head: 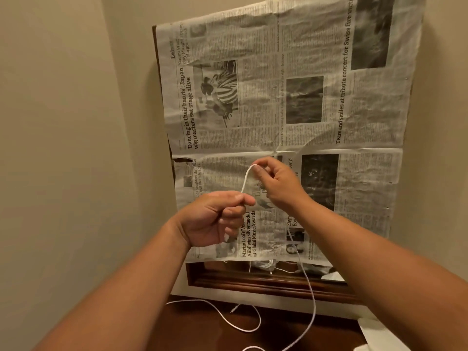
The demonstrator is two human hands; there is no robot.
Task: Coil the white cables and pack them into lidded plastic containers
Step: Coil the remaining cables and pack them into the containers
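Beige walls meet in a corner, and a sheet of newspaper (278, 97) is spread over a wood-framed panel (253, 282) above a dark wooden tabletop (202, 333); no lidded container is seen anywhere. The white cable (245, 181) is held up in front of the newspaper. A short span of it is stretched between the two hands; the rest is draped down past the right wrist and lies in loose curves on the tabletop. The left hand (217, 219) is closed round the cable, with thumb and forefinger pinching it; the right hand (276, 186) is pinching the upper bend between thumb and fingertips. The step in hand is judged to be the start of coiling, with the first loop being formed. For the next move, slack would need to be drawn up from the tabletop and laid as even turns against the left hand's grip; tangling of the loose curves below should be guarded against.
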